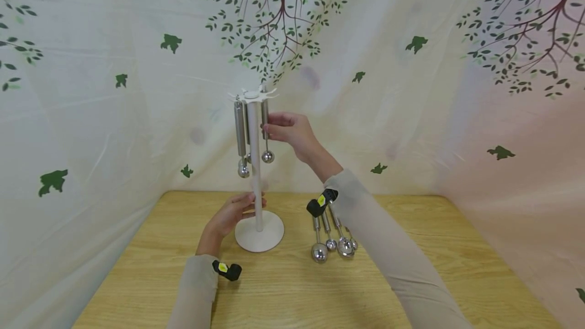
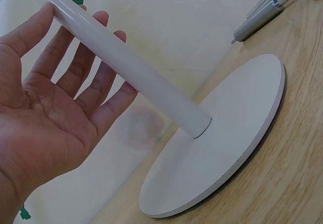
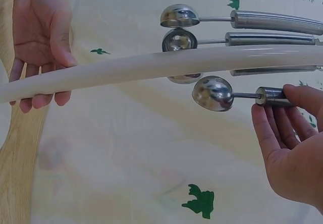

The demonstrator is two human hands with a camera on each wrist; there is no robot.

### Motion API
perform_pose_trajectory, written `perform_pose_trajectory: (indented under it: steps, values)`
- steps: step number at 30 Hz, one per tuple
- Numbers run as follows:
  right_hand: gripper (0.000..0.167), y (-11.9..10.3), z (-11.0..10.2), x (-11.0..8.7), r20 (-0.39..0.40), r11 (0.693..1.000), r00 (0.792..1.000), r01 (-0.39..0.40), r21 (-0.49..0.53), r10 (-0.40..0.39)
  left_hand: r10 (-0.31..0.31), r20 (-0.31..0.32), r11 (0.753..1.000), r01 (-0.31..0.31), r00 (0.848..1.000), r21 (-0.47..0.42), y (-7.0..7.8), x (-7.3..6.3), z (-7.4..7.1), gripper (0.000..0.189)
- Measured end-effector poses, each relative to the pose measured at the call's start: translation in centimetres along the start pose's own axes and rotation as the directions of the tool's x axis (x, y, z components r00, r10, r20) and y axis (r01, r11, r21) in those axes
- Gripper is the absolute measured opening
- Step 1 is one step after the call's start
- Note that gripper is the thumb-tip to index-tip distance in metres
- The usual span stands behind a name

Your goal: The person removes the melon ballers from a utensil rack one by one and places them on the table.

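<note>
Scoops (image 1: 319,253) lie loose on the table (image 1: 457,240) right of the white stand (image 1: 268,238), which the left hand (image 1: 230,215) grips between thumb and fingers. We read a hanging step: the right hand (image 1: 294,132) pinches another scoop (image 3: 213,94) by its handle near the stand's top, so next likely means seating it, then release. Table's rear edge and cloth (image 1: 379,116) sit behind; we see open air rightward.

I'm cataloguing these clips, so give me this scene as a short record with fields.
Left hand: holds the white stand by its pole
Right hand: pinches a metal scoop by its handle
Held scoop: near the stand's top; hooked or not, unclear
Hung scoops: several, on the stand
Loose scoops: at least four, on the wooden table, right of the stand
</note>
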State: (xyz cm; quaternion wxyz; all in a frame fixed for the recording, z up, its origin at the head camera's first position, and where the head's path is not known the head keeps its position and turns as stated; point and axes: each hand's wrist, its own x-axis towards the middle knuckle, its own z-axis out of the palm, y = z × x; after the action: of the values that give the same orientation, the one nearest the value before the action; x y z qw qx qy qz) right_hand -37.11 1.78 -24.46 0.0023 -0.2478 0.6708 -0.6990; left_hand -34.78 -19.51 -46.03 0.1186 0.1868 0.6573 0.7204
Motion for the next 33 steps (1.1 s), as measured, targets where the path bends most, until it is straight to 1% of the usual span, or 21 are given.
perform_pose_trajectory:
  steps: [6, 12, 18, 19, 20, 22, 25, 29, 33]
  values:
    - [0.034, 0.4, -0.5, -0.1, -0.017, 0.999, 1.0, -0.026, 0.018, 0.027, -0.006, 0.003, 1.0, 0.006, 1.0, -0.002, -0.2, 0.1, -0.1, 0.024]
    - [0.036, 1.6, -1.8, -0.5, -0.038, 0.997, 0.996, -0.075, 0.026, 0.076, -0.015, -0.005, 1.0, 0.015, 1.0, -0.004, -0.4, 0.0, -0.1, 0.024]
    - [0.037, 2.8, -4.0, -1.2, -0.064, 0.991, 0.989, -0.129, 0.025, 0.131, 0.0, 0.005, 1.0, 0.0, 1.0, 0.0, -0.4, 0.0, -0.1, 0.045]
    - [0.037, 3.1, -4.4, -1.4, -0.063, 0.991, 0.989, -0.134, 0.021, 0.135, -0.001, 0.003, 1.0, 0.001, 1.0, -0.002, -0.3, 0.0, -0.1, 0.045]
    - [0.037, 3.4, -4.9, -1.5, -0.063, 0.99, 0.988, -0.138, 0.018, 0.139, 0.0, 0.004, 1.0, 0.0, 1.0, -0.003, -0.3, 0.0, -0.1, 0.042]
    - [0.037, 4.0, -5.8, -2.0, -0.059, 0.989, 0.987, -0.147, 0.011, 0.148, 0.005, 0.01, 1.0, -0.005, 1.0, -0.002, -0.3, 0.0, -0.1, 0.041]
    - [0.038, 4.9, -7.1, -2.9, -0.059, 0.986, 0.984, -0.169, -0.006, 0.169, 0.009, 0.022, 1.0, -0.009, 1.0, -0.005, -0.3, 0.1, -0.2, 0.032]
    - [0.038, 6.2, -8.9, -4.0, -0.072, 0.977, 0.976, -0.208, -0.039, 0.205, 0.006, 0.027, 1.0, -0.005, 1.0, -0.006, -0.3, 0.2, -0.5, 0.027]
    - [0.038, 7.4, -10.6, -4.9, -0.084, 0.968, 0.97, -0.237, -0.085, 0.23, 0.005, 0.025, 1.0, -0.005, 1.0, 0.002, -0.1, 0.3, -0.5, 0.027]
